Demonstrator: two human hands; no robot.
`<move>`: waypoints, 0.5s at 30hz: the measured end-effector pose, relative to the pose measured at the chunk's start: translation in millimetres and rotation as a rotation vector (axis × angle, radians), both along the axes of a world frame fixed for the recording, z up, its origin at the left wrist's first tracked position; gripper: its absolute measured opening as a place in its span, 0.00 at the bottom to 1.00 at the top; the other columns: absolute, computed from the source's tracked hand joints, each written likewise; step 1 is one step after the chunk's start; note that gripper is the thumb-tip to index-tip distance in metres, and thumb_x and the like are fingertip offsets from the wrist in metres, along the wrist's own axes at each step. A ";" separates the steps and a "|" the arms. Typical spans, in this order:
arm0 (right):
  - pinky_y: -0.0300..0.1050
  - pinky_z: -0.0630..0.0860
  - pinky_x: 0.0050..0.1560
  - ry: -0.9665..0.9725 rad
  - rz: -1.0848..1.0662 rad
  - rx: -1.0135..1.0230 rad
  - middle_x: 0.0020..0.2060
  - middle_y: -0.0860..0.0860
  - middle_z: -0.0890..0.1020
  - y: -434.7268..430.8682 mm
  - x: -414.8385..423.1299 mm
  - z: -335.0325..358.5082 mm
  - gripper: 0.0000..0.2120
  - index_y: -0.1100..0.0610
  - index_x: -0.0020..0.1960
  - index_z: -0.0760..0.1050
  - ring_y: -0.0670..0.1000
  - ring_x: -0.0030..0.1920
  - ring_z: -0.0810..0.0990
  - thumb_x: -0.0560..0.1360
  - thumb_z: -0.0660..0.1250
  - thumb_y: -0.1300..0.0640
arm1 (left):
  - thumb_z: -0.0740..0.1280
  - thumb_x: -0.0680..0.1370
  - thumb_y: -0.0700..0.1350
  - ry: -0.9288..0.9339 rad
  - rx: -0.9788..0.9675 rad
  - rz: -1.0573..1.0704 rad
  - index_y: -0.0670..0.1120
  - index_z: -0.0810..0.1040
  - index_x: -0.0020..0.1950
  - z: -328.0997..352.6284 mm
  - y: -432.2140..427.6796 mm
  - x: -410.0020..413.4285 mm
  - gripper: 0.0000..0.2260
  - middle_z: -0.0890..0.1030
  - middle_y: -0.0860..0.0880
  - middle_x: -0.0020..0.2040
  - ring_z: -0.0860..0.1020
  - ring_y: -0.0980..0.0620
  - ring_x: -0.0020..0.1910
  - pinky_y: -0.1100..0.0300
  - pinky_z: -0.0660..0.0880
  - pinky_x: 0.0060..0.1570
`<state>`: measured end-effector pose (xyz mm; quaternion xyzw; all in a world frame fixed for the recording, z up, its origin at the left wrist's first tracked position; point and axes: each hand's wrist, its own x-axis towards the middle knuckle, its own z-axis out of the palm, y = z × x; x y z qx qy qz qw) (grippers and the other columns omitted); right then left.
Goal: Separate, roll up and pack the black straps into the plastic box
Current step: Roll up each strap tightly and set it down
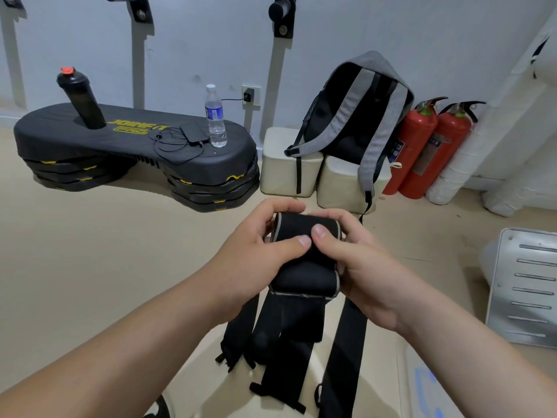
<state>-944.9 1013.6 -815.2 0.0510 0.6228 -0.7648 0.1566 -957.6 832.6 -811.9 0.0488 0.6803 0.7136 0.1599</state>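
Progress looks early to us. One padded black strap roll (304, 227) is held up in front of the body, above the floor. We see the left hand (262, 245) curled round its left end and the right hand (355, 260) round its right end, both thumbs pressing the top wrap down. Below the roll, several long strap tails (346, 342) hang toward the floor, so rolling isn't done. They overlap, so we can't tell if they're fully separated. No packed roll is visible anywhere. A white slotted plastic piece (524, 285) sits at right, poss. the box or its lid. Left, we judge: finish this roll, do the rest, pack.
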 end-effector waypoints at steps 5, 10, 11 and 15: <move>0.52 0.84 0.42 0.046 -0.040 -0.031 0.49 0.53 0.86 1.8 -2.0 -2.5 0.15 0.48 0.63 0.78 0.55 0.45 0.87 0.82 0.68 0.64 | 0.70 0.79 0.60 -0.137 -0.049 -0.032 0.56 0.81 0.62 -2.1 4.7 -3.1 0.15 0.86 0.47 0.56 0.87 0.49 0.50 0.50 0.82 0.44; 0.49 0.84 0.44 0.116 -0.043 -0.003 0.51 0.53 0.83 3.4 -2.9 -6.2 0.21 0.49 0.55 0.82 0.53 0.45 0.86 0.77 0.67 0.75 | 0.67 0.82 0.61 -0.154 -0.046 -0.029 0.52 0.80 0.64 -2.3 8.8 -0.4 0.16 0.88 0.45 0.54 0.88 0.48 0.48 0.53 0.83 0.40; 0.49 0.84 0.44 0.103 -0.047 -0.009 0.51 0.54 0.83 3.9 -3.3 -6.1 0.23 0.49 0.53 0.82 0.54 0.45 0.86 0.76 0.66 0.77 | 0.69 0.83 0.57 -0.126 -0.039 -0.017 0.52 0.79 0.64 -2.4 8.5 0.5 0.14 0.88 0.45 0.53 0.88 0.47 0.48 0.52 0.83 0.41; 0.50 0.85 0.45 0.035 -0.036 -0.056 0.55 0.59 0.84 7.5 -5.8 -1.8 0.25 0.49 0.58 0.83 0.56 0.49 0.86 0.72 0.66 0.75 | 0.71 0.83 0.48 -0.039 -0.038 -0.007 0.52 0.79 0.62 -5.1 5.6 0.0 0.09 0.86 0.41 0.53 0.87 0.40 0.50 0.45 0.84 0.45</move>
